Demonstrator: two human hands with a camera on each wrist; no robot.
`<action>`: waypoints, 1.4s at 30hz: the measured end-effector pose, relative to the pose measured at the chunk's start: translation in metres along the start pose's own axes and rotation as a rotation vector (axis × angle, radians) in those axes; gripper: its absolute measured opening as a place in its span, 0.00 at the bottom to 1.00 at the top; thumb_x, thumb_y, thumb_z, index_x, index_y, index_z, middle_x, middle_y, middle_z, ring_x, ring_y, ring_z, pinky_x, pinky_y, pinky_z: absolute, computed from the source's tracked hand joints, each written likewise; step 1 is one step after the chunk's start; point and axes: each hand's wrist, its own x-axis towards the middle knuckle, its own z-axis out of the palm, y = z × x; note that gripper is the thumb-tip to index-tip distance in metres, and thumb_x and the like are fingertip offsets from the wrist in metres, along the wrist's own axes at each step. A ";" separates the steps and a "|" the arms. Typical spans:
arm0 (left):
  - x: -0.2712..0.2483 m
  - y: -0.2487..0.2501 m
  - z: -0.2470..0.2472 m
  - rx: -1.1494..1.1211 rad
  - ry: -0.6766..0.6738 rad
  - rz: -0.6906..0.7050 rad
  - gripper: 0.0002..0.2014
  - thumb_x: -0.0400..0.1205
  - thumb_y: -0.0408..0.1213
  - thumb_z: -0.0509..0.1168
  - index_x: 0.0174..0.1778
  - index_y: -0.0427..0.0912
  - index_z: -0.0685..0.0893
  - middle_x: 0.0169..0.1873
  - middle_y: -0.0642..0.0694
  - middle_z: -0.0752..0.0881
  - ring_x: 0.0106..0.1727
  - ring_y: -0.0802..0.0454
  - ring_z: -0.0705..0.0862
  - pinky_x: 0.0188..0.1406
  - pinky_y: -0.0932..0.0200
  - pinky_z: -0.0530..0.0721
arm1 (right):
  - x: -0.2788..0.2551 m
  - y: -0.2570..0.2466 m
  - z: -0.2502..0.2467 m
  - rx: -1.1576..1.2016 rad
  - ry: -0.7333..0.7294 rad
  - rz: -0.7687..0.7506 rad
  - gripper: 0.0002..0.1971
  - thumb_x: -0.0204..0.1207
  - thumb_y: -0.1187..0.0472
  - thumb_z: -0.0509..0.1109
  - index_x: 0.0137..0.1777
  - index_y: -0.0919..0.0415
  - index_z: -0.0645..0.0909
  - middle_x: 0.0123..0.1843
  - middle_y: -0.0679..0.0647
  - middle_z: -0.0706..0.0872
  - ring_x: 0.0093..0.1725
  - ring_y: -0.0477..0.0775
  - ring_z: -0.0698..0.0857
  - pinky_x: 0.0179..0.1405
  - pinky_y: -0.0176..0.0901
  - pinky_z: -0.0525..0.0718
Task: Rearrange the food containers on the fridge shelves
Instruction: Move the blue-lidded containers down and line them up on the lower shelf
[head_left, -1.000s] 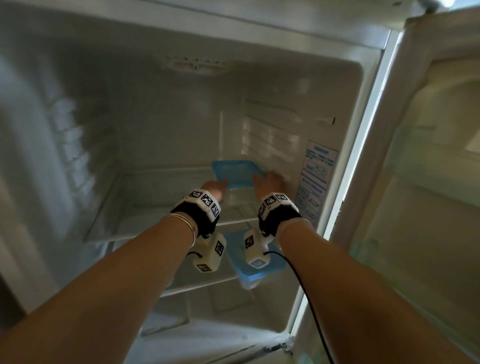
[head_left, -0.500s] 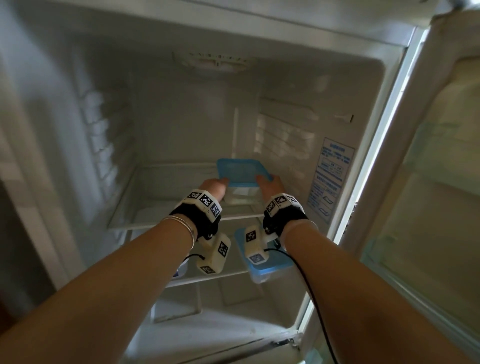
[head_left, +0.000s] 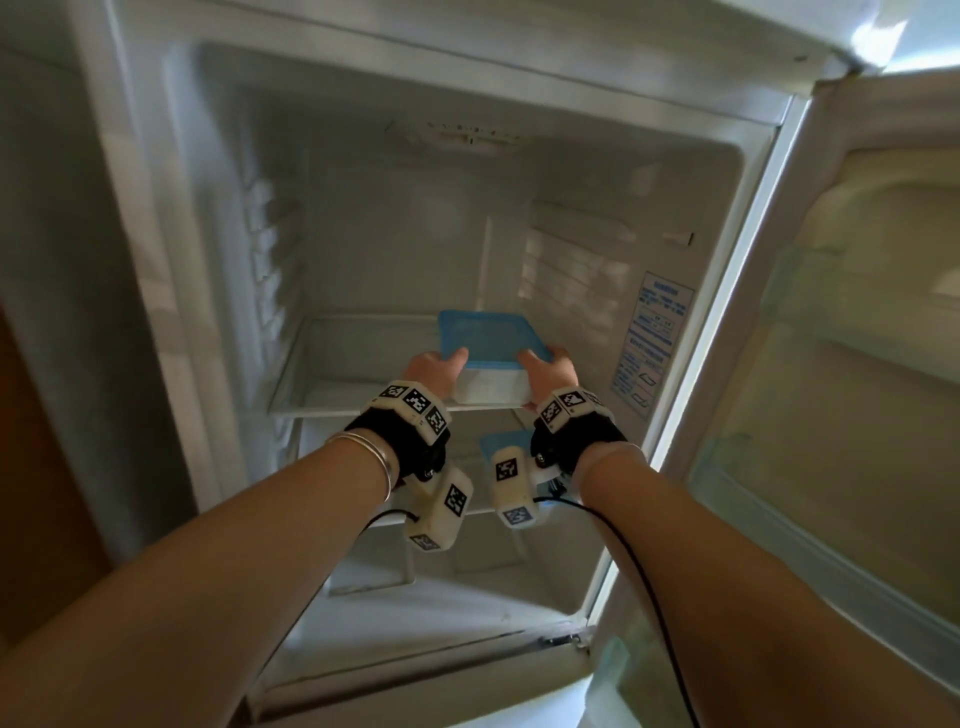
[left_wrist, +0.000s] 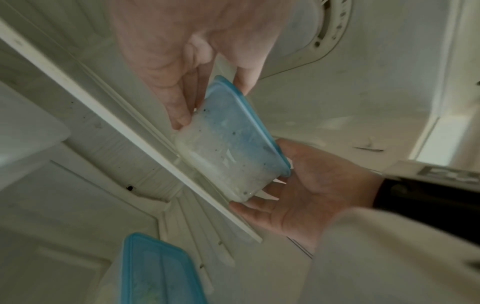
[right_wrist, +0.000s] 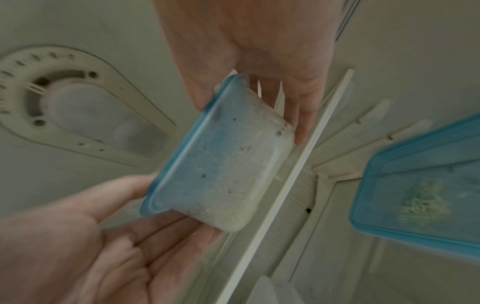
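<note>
A: Container (head_left: 491, 364) now sits nearer the upper shelf (head_left: 363, 405) front edge, right side; left hand (head_left: 434, 371) and right hand (head_left: 548, 374) clasp its ends.

B: Being pulled out, probably; second container (right_wrist: 420, 195) waits below.

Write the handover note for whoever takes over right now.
Left hand and right hand: each has a grip on one end of the blue-lidded container, thumbs on its lid.
The container is at the front right of the upper shelf; whether it rests on the shelf is unclear.
A second blue-lidded container sits on the shelf below.
Left: settle the held one, let go, then see to the lower one.
</note>
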 end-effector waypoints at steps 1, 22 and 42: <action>-0.007 -0.003 -0.002 -0.008 -0.004 -0.001 0.28 0.85 0.50 0.54 0.63 0.25 0.80 0.63 0.27 0.83 0.66 0.32 0.81 0.66 0.47 0.78 | -0.010 0.000 -0.002 0.005 0.001 -0.005 0.31 0.74 0.50 0.67 0.77 0.58 0.66 0.65 0.58 0.81 0.66 0.62 0.81 0.68 0.60 0.80; -0.116 -0.072 -0.011 -0.155 -0.100 -0.027 0.29 0.83 0.50 0.58 0.65 0.23 0.77 0.66 0.23 0.79 0.69 0.30 0.78 0.72 0.41 0.76 | -0.121 0.066 0.000 0.023 0.007 0.021 0.28 0.72 0.55 0.67 0.71 0.60 0.68 0.55 0.58 0.79 0.57 0.64 0.84 0.63 0.67 0.82; -0.063 -0.141 0.015 -0.259 -0.127 -0.249 0.41 0.64 0.51 0.57 0.68 0.25 0.77 0.54 0.30 0.81 0.52 0.50 0.73 0.70 0.46 0.76 | -0.061 0.132 0.048 -0.192 -0.092 0.140 0.29 0.79 0.57 0.62 0.79 0.60 0.62 0.67 0.62 0.78 0.58 0.60 0.80 0.61 0.51 0.80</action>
